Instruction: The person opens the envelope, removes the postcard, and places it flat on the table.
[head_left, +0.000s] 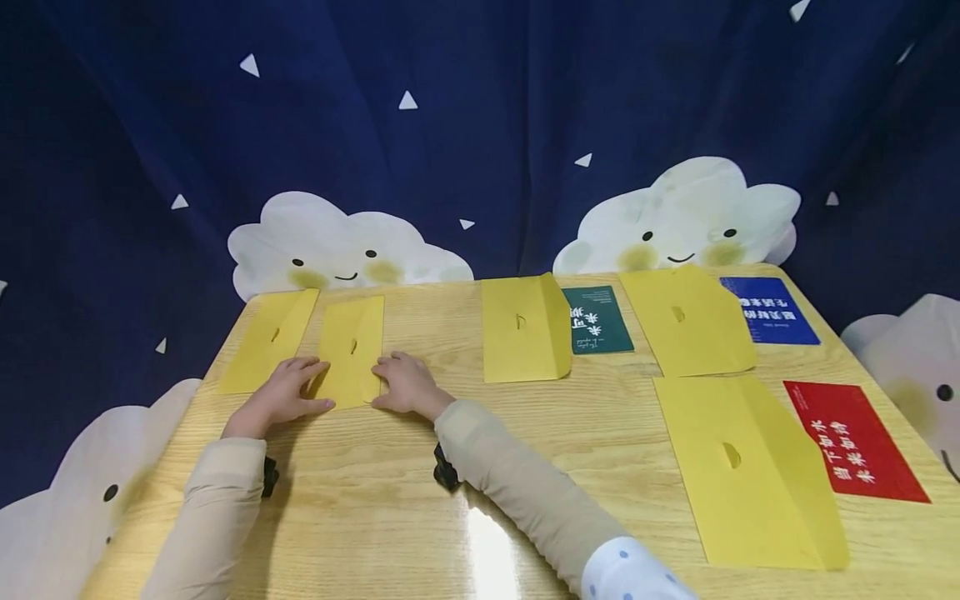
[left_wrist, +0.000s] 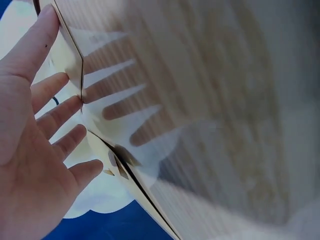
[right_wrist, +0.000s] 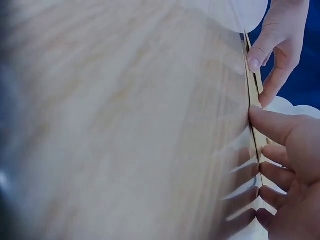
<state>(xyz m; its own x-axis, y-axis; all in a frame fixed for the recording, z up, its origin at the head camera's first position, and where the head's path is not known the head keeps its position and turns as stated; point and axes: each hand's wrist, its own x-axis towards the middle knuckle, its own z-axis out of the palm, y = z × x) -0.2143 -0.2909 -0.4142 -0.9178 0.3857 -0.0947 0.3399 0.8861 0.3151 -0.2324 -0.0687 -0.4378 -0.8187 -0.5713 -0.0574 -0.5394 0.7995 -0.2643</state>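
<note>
A yellow envelope (head_left: 349, 354) lies on the table between the two hands, its flap folded over and a small half-round slit in its middle. On its left side my left hand (head_left: 288, 390) rests with fingers spread and thumb near the lower left corner. In the left wrist view, that hand (left_wrist: 45, 135) has its fingers extended toward the envelope's edge. My right hand (head_left: 407, 385) touches the right edge, thumb at the lower corner. Seen from the right wrist, this hand's fingertips (right_wrist: 272, 172) meet the edge. Another yellow envelope (head_left: 262, 342) lies just left of the left hand.
To the right lie a yellow envelope (head_left: 513, 329) beside a green card (head_left: 611, 333), another envelope (head_left: 675, 354) by a blue card (head_left: 787, 325), and a large envelope (head_left: 712, 508) by a red card (head_left: 892, 442). A dark blue curtain (head_left: 465, 150) with clouds hangs behind the wooden table (head_left: 390, 508).
</note>
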